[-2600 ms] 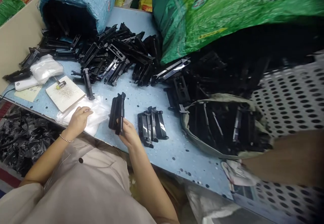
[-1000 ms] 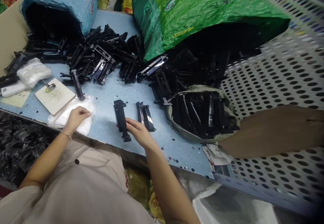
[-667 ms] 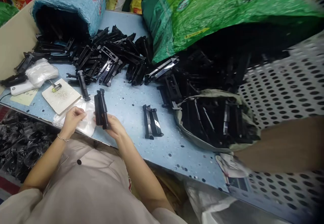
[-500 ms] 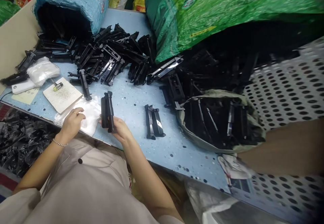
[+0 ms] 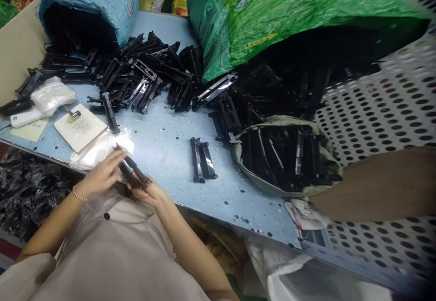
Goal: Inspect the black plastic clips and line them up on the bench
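Black and glossy, a narrow part (image 5: 138,170) is resting tilted in the person's right hand (image 5: 149,190), fingers curling around its lower end, over the near edge of the tabletop (image 5: 166,149), while the blurred left hand (image 5: 105,172) is hovering by its upper end, any grip there impossible to tell. Work on this piece is apparently under way; two like parts (image 5: 197,160) lying rightward, back from that edge, and the heap (image 5: 145,69) spreading toward the far-left corner are seemingly awaiting handling, none visibly marked finished.
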`<action>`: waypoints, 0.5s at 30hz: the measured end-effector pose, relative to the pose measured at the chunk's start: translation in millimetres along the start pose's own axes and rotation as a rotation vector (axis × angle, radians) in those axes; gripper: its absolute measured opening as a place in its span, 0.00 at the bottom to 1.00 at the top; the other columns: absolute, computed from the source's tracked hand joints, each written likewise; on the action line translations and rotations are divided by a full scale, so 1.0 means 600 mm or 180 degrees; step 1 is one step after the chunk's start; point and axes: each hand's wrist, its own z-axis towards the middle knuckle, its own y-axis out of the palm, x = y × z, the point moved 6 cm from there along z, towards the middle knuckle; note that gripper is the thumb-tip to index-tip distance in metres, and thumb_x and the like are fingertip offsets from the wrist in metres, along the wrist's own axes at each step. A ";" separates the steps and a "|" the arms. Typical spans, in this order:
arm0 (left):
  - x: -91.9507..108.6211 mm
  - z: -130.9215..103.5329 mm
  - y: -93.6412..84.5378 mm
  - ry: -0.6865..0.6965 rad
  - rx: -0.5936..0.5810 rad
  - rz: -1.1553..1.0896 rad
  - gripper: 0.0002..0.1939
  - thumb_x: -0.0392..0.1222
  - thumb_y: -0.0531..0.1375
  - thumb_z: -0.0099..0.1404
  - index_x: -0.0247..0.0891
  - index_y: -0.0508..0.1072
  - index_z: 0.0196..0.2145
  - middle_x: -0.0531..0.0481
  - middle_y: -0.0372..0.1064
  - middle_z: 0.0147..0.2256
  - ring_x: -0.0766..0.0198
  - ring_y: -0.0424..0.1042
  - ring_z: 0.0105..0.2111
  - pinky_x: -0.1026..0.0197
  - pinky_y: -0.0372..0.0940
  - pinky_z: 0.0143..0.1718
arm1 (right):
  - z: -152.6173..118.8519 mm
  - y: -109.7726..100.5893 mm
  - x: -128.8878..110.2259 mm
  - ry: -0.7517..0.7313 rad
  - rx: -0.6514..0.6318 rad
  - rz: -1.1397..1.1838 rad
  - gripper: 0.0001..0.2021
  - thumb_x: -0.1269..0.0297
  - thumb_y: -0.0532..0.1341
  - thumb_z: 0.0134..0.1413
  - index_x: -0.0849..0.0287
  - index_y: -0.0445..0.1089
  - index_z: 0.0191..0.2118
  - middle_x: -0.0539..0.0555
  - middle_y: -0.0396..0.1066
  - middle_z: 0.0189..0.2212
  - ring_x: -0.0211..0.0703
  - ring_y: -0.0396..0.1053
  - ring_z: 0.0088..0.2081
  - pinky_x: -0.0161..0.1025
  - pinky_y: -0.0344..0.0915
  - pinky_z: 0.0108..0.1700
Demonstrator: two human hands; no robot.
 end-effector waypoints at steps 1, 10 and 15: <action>0.019 -0.009 0.013 0.0159 -0.0213 0.0036 0.37 0.29 0.51 0.66 0.48 0.51 0.70 0.41 0.54 0.66 0.65 0.74 0.40 0.57 0.72 0.48 | 0.007 0.003 -0.003 -0.0148 0.0170 -0.0177 0.17 0.50 0.65 0.53 0.63 0.71 0.30 0.49 0.69 0.19 0.25 0.50 0.12 0.27 0.42 0.12; 0.012 -0.184 -0.086 -0.0776 -0.0642 0.0568 0.15 0.46 0.58 0.68 0.48 0.77 0.50 0.47 0.73 0.51 0.56 0.74 0.50 0.58 0.69 0.52 | -0.066 0.083 -0.078 -0.1003 -0.0642 -0.2304 0.21 0.55 0.60 0.62 0.52 0.69 0.58 0.56 0.73 0.52 0.47 0.74 0.48 0.48 0.71 0.51; -0.207 -0.338 -0.076 -0.2550 -0.1064 0.0504 0.04 0.43 0.64 0.47 0.41 0.77 0.21 0.47 0.75 0.25 0.48 0.77 0.31 0.51 0.71 0.38 | -0.155 -0.136 -0.221 -0.2088 0.2692 -0.3907 0.20 0.62 0.55 0.63 0.58 0.68 0.58 0.66 0.69 0.55 0.58 0.65 0.57 0.60 0.59 0.59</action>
